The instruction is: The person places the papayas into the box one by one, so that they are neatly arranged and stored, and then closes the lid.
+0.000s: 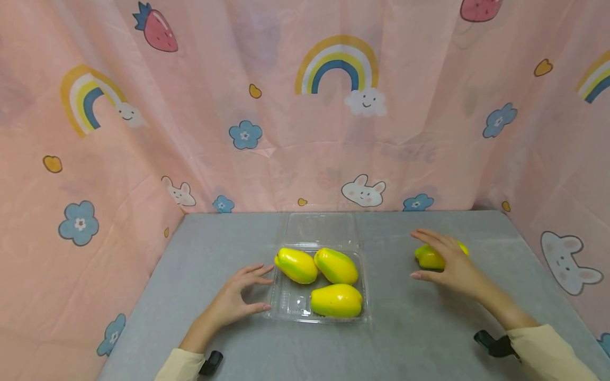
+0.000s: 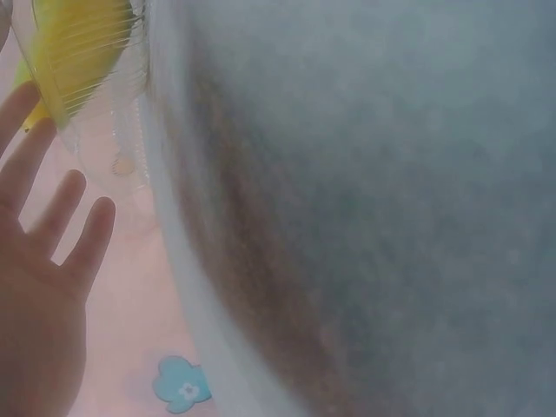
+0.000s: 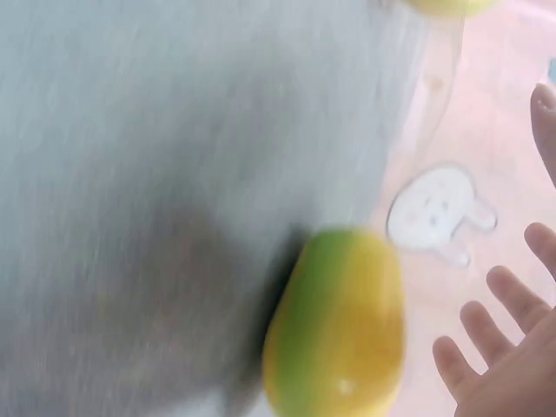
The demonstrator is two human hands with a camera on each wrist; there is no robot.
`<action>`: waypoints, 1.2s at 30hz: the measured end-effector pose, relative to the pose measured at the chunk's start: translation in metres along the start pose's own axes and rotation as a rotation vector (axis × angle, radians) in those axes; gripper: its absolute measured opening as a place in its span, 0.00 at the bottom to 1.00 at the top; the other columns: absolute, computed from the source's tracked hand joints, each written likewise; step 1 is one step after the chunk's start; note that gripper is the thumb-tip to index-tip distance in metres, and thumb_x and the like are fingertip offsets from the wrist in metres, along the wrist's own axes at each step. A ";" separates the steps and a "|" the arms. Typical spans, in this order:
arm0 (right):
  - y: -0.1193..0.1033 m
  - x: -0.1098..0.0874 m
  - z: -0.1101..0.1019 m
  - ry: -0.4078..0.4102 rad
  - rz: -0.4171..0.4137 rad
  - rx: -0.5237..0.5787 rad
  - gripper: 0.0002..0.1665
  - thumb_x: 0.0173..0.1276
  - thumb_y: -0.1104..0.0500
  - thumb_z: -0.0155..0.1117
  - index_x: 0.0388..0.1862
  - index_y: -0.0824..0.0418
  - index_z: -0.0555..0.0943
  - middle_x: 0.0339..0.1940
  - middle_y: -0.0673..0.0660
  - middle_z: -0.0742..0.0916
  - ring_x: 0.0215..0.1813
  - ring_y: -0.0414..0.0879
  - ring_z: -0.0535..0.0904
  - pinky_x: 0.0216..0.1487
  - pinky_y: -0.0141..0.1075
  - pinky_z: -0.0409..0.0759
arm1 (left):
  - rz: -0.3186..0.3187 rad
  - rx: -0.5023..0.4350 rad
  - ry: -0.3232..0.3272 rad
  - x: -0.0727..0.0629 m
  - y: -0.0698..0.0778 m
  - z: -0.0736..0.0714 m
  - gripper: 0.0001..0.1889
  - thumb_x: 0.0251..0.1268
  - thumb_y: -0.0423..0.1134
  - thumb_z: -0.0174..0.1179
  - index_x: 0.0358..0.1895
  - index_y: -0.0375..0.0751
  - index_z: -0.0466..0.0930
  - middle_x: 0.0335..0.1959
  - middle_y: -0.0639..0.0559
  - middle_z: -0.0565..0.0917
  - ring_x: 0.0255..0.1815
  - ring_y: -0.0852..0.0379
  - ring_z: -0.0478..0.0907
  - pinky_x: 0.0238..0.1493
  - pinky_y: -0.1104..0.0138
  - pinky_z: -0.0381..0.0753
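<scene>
A clear plastic clamshell box [image 1: 292, 306] lies unfolded on the table, with three yellow-green papayas [image 1: 336, 300] in its base. My left hand [image 1: 233, 299] is at the box's left side, thumb and fingers spread; whether the fingertips touch the rim I cannot tell. Through the ribbed plastic wall, the left wrist view shows a papaya [image 2: 87, 52] beyond the fingers. On the right, my right hand [image 1: 455, 270] hovers over a single papaya [image 1: 429, 257] and partly covers it. In the right wrist view that papaya [image 3: 339, 330] stands apart from the spread fingers.
The box's transparent lid [image 1: 320, 228] lies flat behind the base, toward the back edge of the grey table [image 1: 391, 338]. Pink curtains [image 1: 214, 95] printed with rainbows, flowers and rabbits enclose the table at the back and both sides. Dark straps are at both wrists.
</scene>
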State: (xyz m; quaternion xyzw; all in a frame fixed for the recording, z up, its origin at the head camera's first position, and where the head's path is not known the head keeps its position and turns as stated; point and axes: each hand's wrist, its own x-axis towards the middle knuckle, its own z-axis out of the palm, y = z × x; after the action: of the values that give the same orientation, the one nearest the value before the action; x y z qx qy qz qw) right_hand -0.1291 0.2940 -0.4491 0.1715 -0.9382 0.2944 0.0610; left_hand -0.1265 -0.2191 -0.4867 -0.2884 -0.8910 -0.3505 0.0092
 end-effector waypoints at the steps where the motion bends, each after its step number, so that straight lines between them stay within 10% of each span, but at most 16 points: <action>1: 0.004 0.000 -0.003 0.016 0.000 -0.013 0.52 0.51 0.46 0.80 0.74 0.49 0.67 0.74 0.63 0.69 0.70 0.68 0.62 0.60 0.74 0.63 | -0.005 -0.001 -0.003 0.000 0.000 0.000 0.29 0.47 0.50 0.77 0.56 0.52 0.84 0.72 0.57 0.73 0.76 0.47 0.65 0.71 0.41 0.68; 15: 0.060 -0.002 -0.029 0.038 0.033 -0.105 0.48 0.52 0.48 0.80 0.70 0.57 0.71 0.69 0.73 0.71 0.65 0.77 0.61 0.59 0.77 0.57 | -0.016 -0.002 0.001 0.002 0.006 0.002 0.30 0.44 0.48 0.78 0.56 0.52 0.83 0.72 0.58 0.73 0.72 0.52 0.69 0.71 0.46 0.70; 36: 0.075 -0.008 -0.029 -0.052 0.121 -0.160 0.46 0.55 0.43 0.76 0.67 0.63 0.73 0.64 0.71 0.78 0.63 0.69 0.67 0.58 0.70 0.65 | 0.011 0.006 0.013 -0.002 0.005 0.004 0.31 0.44 0.56 0.74 0.56 0.52 0.83 0.72 0.60 0.73 0.68 0.55 0.72 0.70 0.50 0.72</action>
State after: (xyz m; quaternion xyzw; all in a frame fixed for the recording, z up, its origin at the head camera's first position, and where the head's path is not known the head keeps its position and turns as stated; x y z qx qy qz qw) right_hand -0.1477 0.3701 -0.4669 0.1168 -0.9686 0.2172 0.0324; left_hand -0.1218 -0.2142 -0.4874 -0.2912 -0.8902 -0.3498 0.0179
